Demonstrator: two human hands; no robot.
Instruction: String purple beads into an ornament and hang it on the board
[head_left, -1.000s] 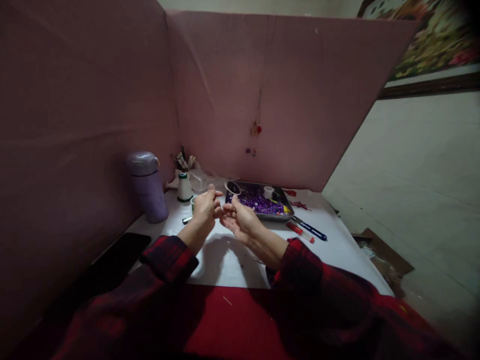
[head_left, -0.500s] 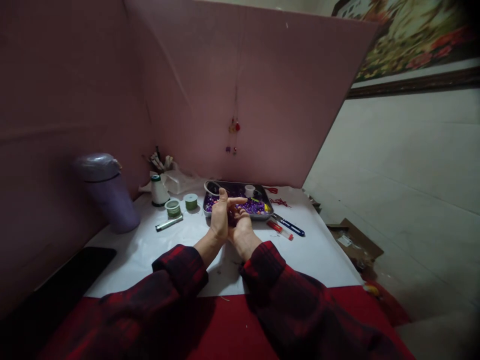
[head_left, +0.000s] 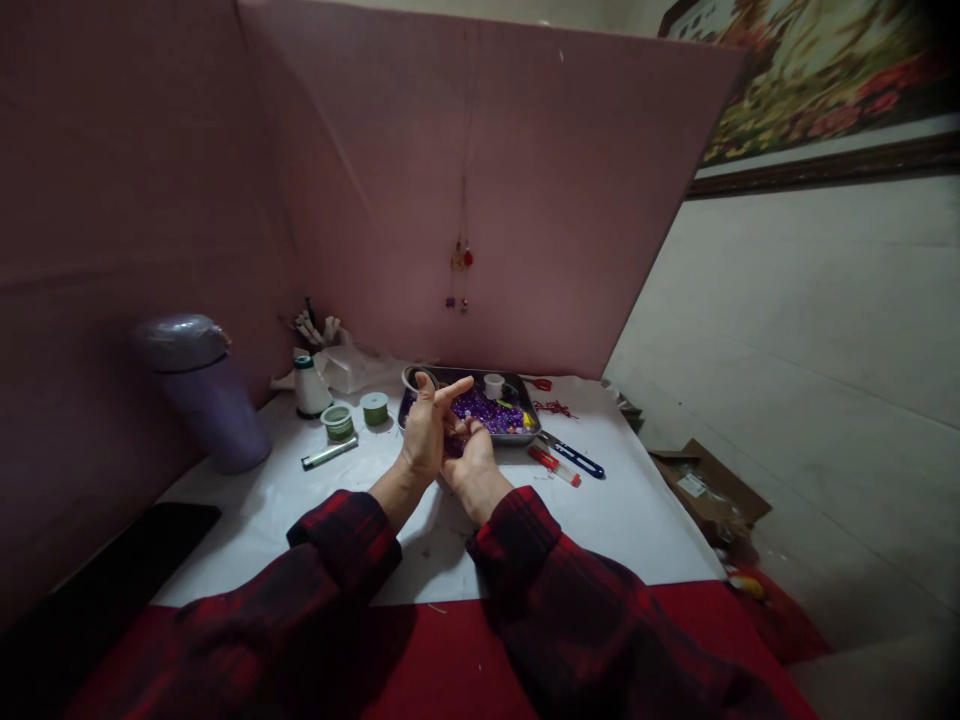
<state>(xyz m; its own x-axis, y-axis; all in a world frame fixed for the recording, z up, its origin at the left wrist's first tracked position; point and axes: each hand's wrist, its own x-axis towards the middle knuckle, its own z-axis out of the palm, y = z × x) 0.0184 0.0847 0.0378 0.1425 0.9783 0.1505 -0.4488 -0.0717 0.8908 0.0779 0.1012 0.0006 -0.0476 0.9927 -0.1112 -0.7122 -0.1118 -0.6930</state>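
Note:
My left hand (head_left: 424, 438) is held close in front of the bead tray, its thumb up and its index finger stretched out to the right. Its other fingers curl inward, partly hidden. Against it, palm turned up, my right hand (head_left: 478, 468) has its fingers curled. A dark purple, shiny thing (head_left: 454, 444) shows between the palms; its kind cannot be made out. Just beyond the hands, the metal tray (head_left: 534, 428) holds many purple beads (head_left: 491, 410), a small white cup (head_left: 493, 385) and a yellow piece (head_left: 528, 420).
Blue-handled thread snips (head_left: 577, 458) and a red-capped tube (head_left: 555, 466) lie right of the tray, with red cord (head_left: 555, 408) behind. Green thread spools (head_left: 375, 408), a white thread cone (head_left: 309, 390), a marker (head_left: 330, 454) and a purple bottle (head_left: 210, 405) are at left.
The view has shifted slightly, so most things sit a little further left. My left index finger now points more upward, and the right hand's fingers are curled closer in.

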